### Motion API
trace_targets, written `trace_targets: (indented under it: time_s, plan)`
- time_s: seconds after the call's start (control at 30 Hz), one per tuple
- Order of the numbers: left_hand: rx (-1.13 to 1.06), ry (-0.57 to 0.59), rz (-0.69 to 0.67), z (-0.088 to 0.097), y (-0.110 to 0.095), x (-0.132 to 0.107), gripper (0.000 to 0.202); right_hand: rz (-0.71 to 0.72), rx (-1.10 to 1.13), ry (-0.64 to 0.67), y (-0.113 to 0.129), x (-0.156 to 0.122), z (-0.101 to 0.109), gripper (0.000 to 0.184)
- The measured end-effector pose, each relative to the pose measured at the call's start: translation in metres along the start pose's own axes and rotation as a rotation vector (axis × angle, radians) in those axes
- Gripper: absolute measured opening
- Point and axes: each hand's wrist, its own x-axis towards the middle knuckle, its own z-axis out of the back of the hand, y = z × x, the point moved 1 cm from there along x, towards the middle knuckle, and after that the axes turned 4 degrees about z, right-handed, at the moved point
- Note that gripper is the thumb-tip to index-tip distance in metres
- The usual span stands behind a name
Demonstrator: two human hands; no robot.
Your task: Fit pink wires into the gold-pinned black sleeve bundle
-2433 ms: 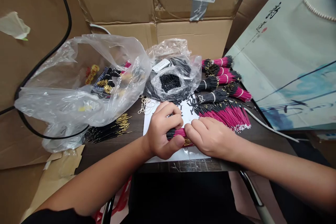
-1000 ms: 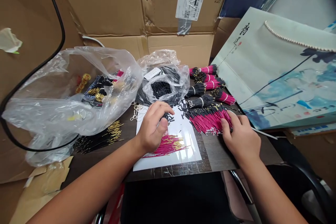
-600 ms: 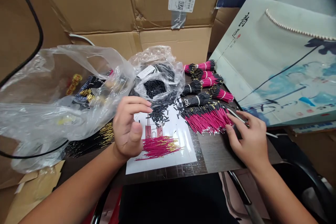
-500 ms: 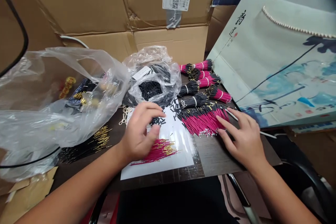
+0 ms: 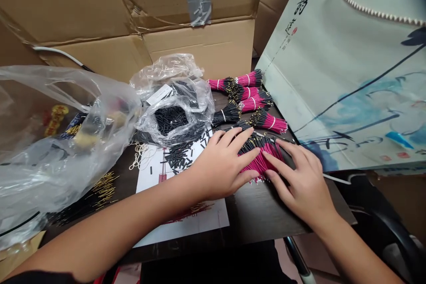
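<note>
Both hands cover the pink wire bundle; its middle is hidden.

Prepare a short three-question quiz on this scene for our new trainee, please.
1. True or false: the bare left hand and bare right hand both press on the loose pile of magenta wires with black ends.
2. What lies scattered on the white printed paper sheet? A) red beads B) short black plastic tubes C) steel washers
3. What binds the tied bundle of magenta-and-black wires?

Key: 1 true; 2 B; 3 a white band.
</note>
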Motion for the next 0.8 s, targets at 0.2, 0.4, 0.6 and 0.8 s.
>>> trace_targets:
  time_s: [0.2,0.4,0.6,0.8]
  plan:
    - [0.010,0.003,0.002,-0.006,0.006,-0.002,0.048,0.006,0.029,0.005,-0.001,0.000,-0.002,0.041]
    - [-0.073,-0.103,0.104,-0.004,0.006,0.016,0.043,0.017,0.041,-0.008,-0.002,0.004,0.002,0.037]
    - [-0.055,-0.109,0.206,-0.011,0.012,0.040,0.025,0.055,-0.031,0.004,0.002,0.008,0.006,0.030]
    - [-0.041,-0.106,0.202,-0.012,0.013,0.037,0.021,0.109,-0.076,0.011,0.004,0.013,0.009,0.026]
